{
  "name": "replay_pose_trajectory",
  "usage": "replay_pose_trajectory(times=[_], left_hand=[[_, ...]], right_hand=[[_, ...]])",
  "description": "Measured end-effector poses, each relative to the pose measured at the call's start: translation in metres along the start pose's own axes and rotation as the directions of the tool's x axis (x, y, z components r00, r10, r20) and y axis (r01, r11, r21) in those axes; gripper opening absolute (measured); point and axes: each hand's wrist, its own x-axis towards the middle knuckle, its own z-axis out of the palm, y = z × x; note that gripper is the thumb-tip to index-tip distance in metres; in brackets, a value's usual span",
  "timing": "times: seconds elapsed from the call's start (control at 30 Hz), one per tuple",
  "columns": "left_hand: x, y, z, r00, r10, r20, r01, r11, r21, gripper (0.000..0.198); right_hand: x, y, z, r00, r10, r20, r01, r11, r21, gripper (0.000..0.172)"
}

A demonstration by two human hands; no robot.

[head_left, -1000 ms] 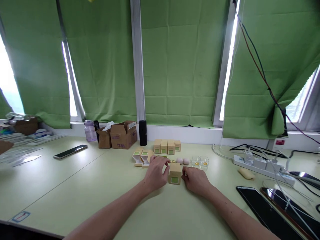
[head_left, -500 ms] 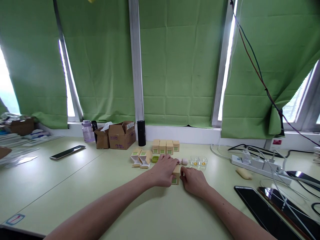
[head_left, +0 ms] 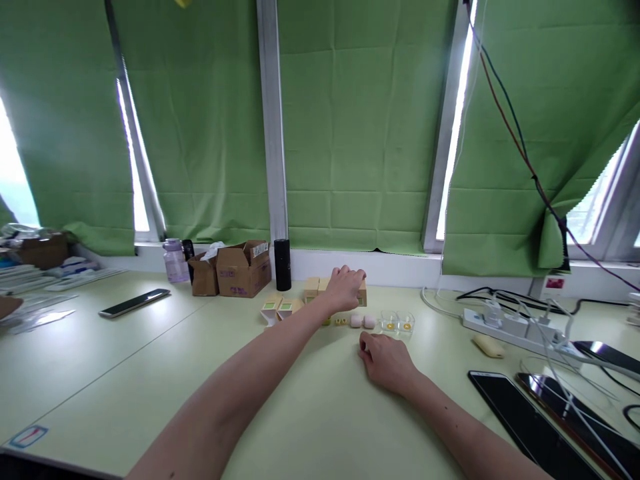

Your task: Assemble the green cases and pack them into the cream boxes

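Observation:
My left hand (head_left: 346, 285) reaches far across the pale green table (head_left: 150, 360), its fingers curled over a small tan box (head_left: 362, 294) at the right end of a row of tan boxes (head_left: 312, 288) near the window sill. My right hand (head_left: 386, 360) rests on the table closer to me, loosely curled, and nothing shows in it. Between the hands lie two pink pieces (head_left: 363, 322), small yellow bits (head_left: 341, 321) and two clear cases with yellow centres (head_left: 398, 323). Two open tan boxes (head_left: 276, 309) lie left of the row.
Brown cardboard boxes (head_left: 235, 269), a black cylinder (head_left: 282, 265) and a purple bottle (head_left: 173, 261) stand at the back left. A phone (head_left: 134, 303) lies to the left. A power strip with cables (head_left: 520, 328), a yellow case (head_left: 489, 345) and dark tablets (head_left: 535, 420) fill the right.
My left hand carried the small tan box from in front of me to the right end of the far row. My right hand let go of it and stayed put.

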Motion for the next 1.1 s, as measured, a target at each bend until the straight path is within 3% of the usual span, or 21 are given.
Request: replay_pose_trajectory(times=[0.17,0.37,0.47,0.6,0.73,0.87,1.0,1.1], left_hand=[[0.025,0.005,0.035,0.997,-0.038,0.066,0.036,0.999,0.041,0.054],[0.034,0.003,0.071,0.988,-0.099,0.114,0.092,0.994,0.065,0.046],[0.034,0.0,0.076,0.988,-0.109,0.111,0.104,0.993,0.054,0.046],[0.027,-0.006,0.062,0.997,-0.074,0.034,0.074,0.997,0.003,0.047],[-0.001,-0.018,0.035,0.997,-0.018,-0.075,0.015,0.999,-0.048,0.047],[-0.053,-0.032,0.018,0.994,-0.005,-0.111,-0.004,0.997,-0.073,0.035],[-0.109,-0.044,0.019,0.995,0.043,-0.091,-0.055,0.99,-0.13,0.024],[-0.139,-0.049,0.027,0.994,0.066,-0.089,-0.079,0.985,-0.15,0.023]], right_hand=[[0.0,0.001,0.001,1.0,-0.009,-0.001,0.009,1.0,0.003,0.008],[0.0,0.001,0.003,1.0,-0.022,-0.02,0.023,1.0,0.002,0.01],[0.0,0.002,0.003,0.999,-0.028,-0.028,0.028,1.0,0.005,0.01],[0.0,0.003,0.004,0.999,-0.027,-0.038,0.027,0.999,0.02,0.01],[0.002,0.004,0.002,0.998,-0.007,-0.067,0.01,0.999,0.042,0.01],[0.008,0.005,-0.007,0.988,0.04,-0.148,-0.032,0.998,0.053,0.022],[0.022,0.012,-0.017,0.973,0.072,-0.219,-0.061,0.996,0.058,0.027],[0.041,0.021,-0.021,0.978,0.1,-0.181,-0.091,0.994,0.056,0.029]])
